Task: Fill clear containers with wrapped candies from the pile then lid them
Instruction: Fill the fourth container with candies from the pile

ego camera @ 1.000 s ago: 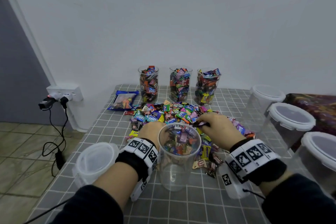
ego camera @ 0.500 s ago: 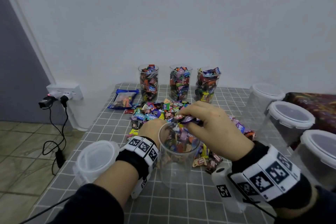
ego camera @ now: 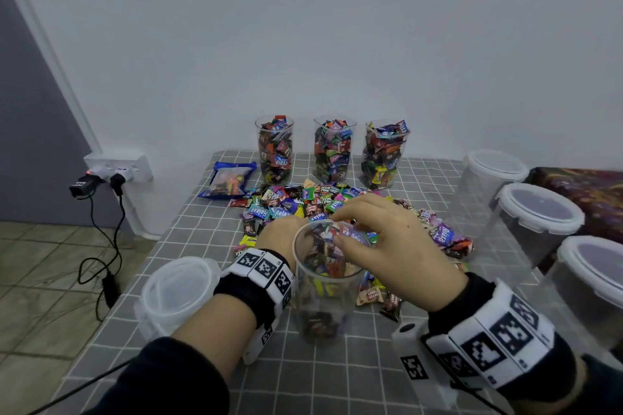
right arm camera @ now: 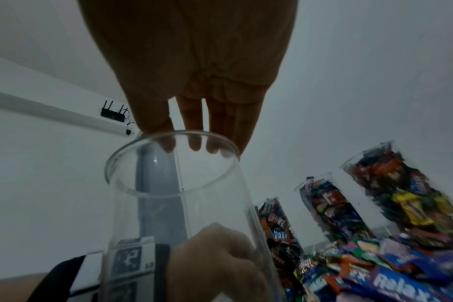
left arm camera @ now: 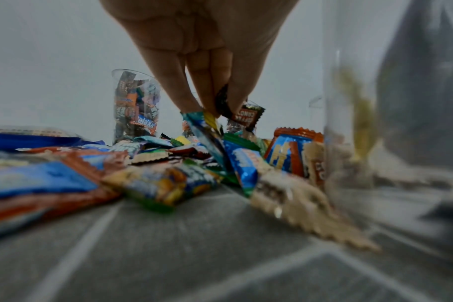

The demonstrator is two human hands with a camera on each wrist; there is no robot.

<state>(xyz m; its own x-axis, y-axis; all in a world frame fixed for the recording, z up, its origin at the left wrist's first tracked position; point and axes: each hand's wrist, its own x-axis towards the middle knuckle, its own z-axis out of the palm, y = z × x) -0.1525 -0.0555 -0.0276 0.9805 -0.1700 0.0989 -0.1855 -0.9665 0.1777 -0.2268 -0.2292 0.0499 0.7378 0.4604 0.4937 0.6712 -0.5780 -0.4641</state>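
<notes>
R hand [ego camera: 387,246] sits directly over the mouth of the clear cup [ego camera: 325,283], fingers [right arm camera: 194,143] straight and slack w/ tips at the far rim, holding nothing visible. A few candies lie at the cup's bottom; cup stands upright, long axis vertical. L hand [left arm camera: 207,61] is low on the desk [ego camera: 202,246] just left of the cup, fingertips pinching wrapped candies at the near edge of the pile [ego camera: 303,204]. Pile lies beyond the cup; L hand is nearer it. Next drop is prob. L's: up and right over the rim.
</notes>
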